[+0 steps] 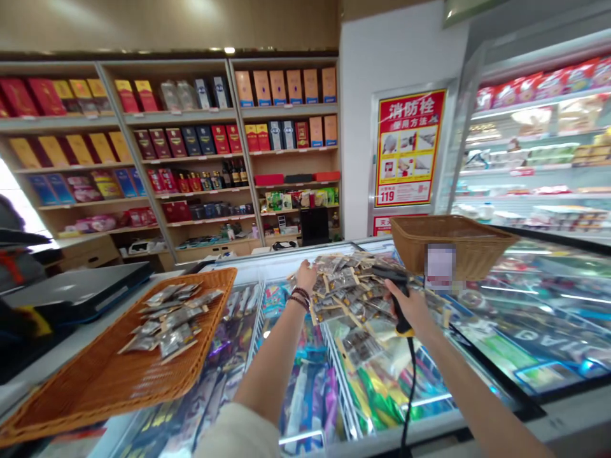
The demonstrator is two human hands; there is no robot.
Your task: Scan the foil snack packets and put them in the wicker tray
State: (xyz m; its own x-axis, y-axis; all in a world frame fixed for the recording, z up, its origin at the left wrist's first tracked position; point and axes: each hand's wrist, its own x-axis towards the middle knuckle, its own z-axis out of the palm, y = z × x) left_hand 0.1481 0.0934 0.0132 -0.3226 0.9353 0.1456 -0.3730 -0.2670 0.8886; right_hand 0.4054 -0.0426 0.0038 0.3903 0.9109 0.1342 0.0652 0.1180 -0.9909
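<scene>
and there was the right hand [405, 299], wrapped firmly round the handle of the black scanner [402, 312], its head right over the heap of packets [341, 280]! the cable [411, 381] ran down from the grip towards the near edge. over on the other flank, the left hand [307, 278], bracelet [300, 298] on the wrist, was at the heap's left edge; whether its fingers pinched a packet or merely touched, you could not tell. the heap itself lay spread across the glass top of the freezer [573, 409], bright packs [377, 388] showing below. just behind and to the right sat the tan basket [410, 245], its label blurred out. out left, the orange basket [114, 394] held a smaller batch [174, 318] of similar packets. and at the back, boxes [261, 88] lined the shelves [210, 158], with a red poster [408, 149] on the wall beside them!
</scene>
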